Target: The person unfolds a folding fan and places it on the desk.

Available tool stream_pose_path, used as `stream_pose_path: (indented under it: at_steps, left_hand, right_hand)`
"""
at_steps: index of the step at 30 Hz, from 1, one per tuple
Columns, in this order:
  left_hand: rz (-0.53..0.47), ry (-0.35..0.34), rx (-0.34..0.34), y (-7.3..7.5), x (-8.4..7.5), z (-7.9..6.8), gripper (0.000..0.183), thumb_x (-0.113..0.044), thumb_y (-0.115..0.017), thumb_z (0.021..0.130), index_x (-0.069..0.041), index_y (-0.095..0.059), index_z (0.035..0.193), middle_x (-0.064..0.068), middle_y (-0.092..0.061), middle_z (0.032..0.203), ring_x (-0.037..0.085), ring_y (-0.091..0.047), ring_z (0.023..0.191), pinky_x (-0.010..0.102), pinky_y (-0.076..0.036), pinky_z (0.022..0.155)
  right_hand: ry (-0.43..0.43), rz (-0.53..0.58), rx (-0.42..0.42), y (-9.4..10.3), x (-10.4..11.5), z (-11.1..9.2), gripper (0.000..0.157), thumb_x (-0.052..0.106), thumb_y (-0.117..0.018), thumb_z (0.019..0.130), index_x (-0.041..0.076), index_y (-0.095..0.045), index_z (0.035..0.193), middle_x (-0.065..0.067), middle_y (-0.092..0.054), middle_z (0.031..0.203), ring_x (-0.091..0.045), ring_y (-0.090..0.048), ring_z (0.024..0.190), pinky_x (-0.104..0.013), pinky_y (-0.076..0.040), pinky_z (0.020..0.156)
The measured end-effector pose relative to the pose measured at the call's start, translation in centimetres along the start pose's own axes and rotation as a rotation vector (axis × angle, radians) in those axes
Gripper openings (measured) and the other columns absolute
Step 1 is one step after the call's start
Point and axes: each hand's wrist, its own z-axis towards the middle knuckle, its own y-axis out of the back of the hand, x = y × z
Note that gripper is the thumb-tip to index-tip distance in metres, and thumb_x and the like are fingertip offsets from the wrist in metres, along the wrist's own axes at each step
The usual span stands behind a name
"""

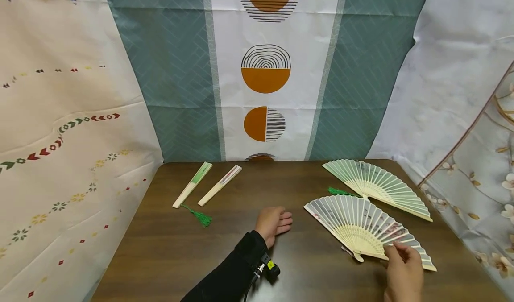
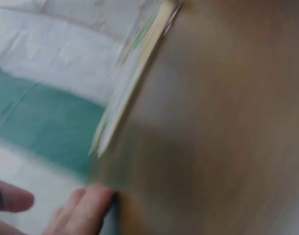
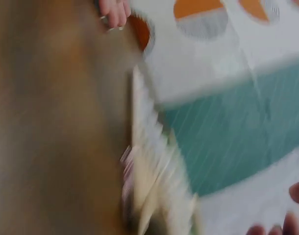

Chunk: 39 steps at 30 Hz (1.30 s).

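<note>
On the right of the table two spread folding fans lie one behind the other. The nearer is a white folding fan (image 1: 363, 224) with printed designs and pale ribs; behind it is a green folding fan (image 1: 377, 181) with a green tassel (image 1: 341, 191). My right hand (image 1: 404, 270) is at the white fan's near right edge, thumb and fingers loosely bent; the right wrist view shows a gap between them with nothing held. Whether a fingertip touches the fan I cannot tell. Over the middle of the table, my left hand (image 1: 274, 224) has its fingers extended, holding nothing.
Two folded fans lie at the back left: a green folded fan (image 1: 192, 185) with a green tassel (image 1: 202, 217), and a white folded fan (image 1: 220, 185). The brown table (image 1: 168, 257) ends against hanging patterned cloths (image 1: 180, 70). Both wrist views are blurred.
</note>
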Motion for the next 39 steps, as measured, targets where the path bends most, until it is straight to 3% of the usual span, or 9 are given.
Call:
stream_pose_path:
  at_steps: [3, 7, 10, 12, 20, 27, 31, 36, 39]
  left_hand:
    - [0.150, -0.140, -0.071, 2.1, -2.0, 1.1, 0.047, -0.017, -0.058, 0.113, 0.013, -0.063, 0.149, 0.032, -0.073, 0.144, 0.045, -0.074, 0.133, 0.048, -0.068, 0.108]
    - [0.618, -0.402, -0.247, 6.8, -2.7, 5.9, 0.047, -0.027, -0.067, 0.108, -0.004, -0.070, 0.150, 0.022, -0.075, 0.146, 0.042, -0.072, 0.133, 0.057, -0.063, 0.109]
    - [0.969, -0.606, -0.398, 10.7, -2.8, 8.9, 0.049, -0.031, -0.070, 0.106, -0.007, -0.071, 0.149, 0.020, -0.076, 0.147, 0.043, -0.072, 0.137, 0.060, -0.063, 0.111]
    - [1.098, -0.678, -0.481, 12.8, -2.7, 10.5, 0.049, -0.027, -0.069, 0.105, -0.001, -0.071, 0.146, 0.024, -0.076, 0.145, 0.047, -0.072, 0.137, 0.063, -0.064, 0.110]
    - [1.222, -0.561, -0.492, 17.0, -3.4, 11.5, 0.058, -0.025, -0.074, 0.104, 0.008, -0.063, 0.151, 0.033, -0.066, 0.156, 0.060, -0.053, 0.155, 0.080, -0.050, 0.122]
    - [1.274, -0.284, -0.407, 17.1, -3.9, 8.2, 0.068, -0.031, -0.077, 0.105, 0.006, -0.058, 0.159, 0.033, -0.053, 0.170, 0.060, -0.043, 0.162, 0.085, -0.045, 0.123]
    - [1.330, -0.185, -0.357, 17.6, -3.3, 8.2, 0.070, -0.033, -0.077, 0.106, 0.005, -0.057, 0.161, 0.031, -0.052, 0.172, 0.059, -0.043, 0.163, 0.084, -0.045, 0.124]
    - [1.350, -0.231, -0.424, 18.5, -2.2, 10.1, 0.038, -0.023, -0.081, 0.102, -0.001, -0.077, 0.132, 0.024, -0.081, 0.131, 0.049, -0.078, 0.122, 0.071, -0.068, 0.095]
    - [1.364, -0.258, -0.491, 18.8, -1.4, 11.1, 0.012, -0.019, -0.083, 0.100, -0.009, -0.082, 0.105, 0.017, -0.085, 0.103, 0.039, -0.082, 0.090, 0.063, -0.069, 0.069]
  right_hand:
    - [0.130, -0.083, 0.140, -3.5, 1.7, 0.0, 0.009, 0.004, -0.066, 0.110, 0.010, -0.070, 0.115, 0.021, -0.063, 0.096, 0.006, -0.061, 0.088, -0.011, -0.056, 0.073]
    - [0.290, -0.285, 0.407, -9.6, 2.8, 0.0, 0.027, 0.009, -0.066, 0.113, -0.005, -0.068, 0.137, -0.004, -0.077, 0.126, 0.011, -0.063, 0.098, -0.011, -0.055, 0.085]
    - [0.322, -0.331, 0.594, -14.7, 2.2, -0.2, 0.032, 0.011, -0.068, 0.112, -0.006, -0.068, 0.140, -0.027, -0.072, 0.143, -0.003, -0.069, 0.110, -0.019, -0.055, 0.090]
    - [0.304, -0.333, 0.688, -17.8, 1.6, -0.4, 0.034, 0.012, -0.068, 0.111, -0.006, -0.069, 0.140, -0.027, -0.072, 0.144, -0.021, -0.072, 0.120, -0.028, -0.057, 0.094]
    - [0.379, -0.391, 0.962, -25.1, -1.1, -1.5, 0.049, 0.025, -0.071, 0.107, -0.003, -0.067, 0.147, -0.028, -0.067, 0.154, -0.049, -0.061, 0.146, -0.057, -0.056, 0.118]
    - [0.407, -0.503, 1.226, -27.4, -4.9, -1.5, 0.076, 0.051, -0.074, 0.103, 0.008, -0.059, 0.164, -0.023, -0.040, 0.182, -0.056, -0.010, 0.176, -0.079, -0.005, 0.143]
    - [0.414, -0.520, 1.236, -28.3, -6.5, -1.3, 0.078, 0.047, -0.074, 0.102, 0.006, -0.056, 0.167, -0.022, -0.038, 0.184, -0.052, -0.006, 0.178, -0.075, 0.005, 0.144]
    - [0.432, -0.502, 1.202, -28.3, -6.5, -1.2, 0.074, 0.044, -0.073, 0.105, 0.007, -0.056, 0.167, -0.024, -0.040, 0.182, -0.054, -0.008, 0.177, -0.077, 0.004, 0.143]
    - [0.412, -0.478, 1.186, -28.1, -6.3, -1.4, 0.071, 0.045, -0.071, 0.107, 0.007, -0.058, 0.166, -0.024, -0.042, 0.181, -0.055, -0.010, 0.176, -0.077, 0.002, 0.143]
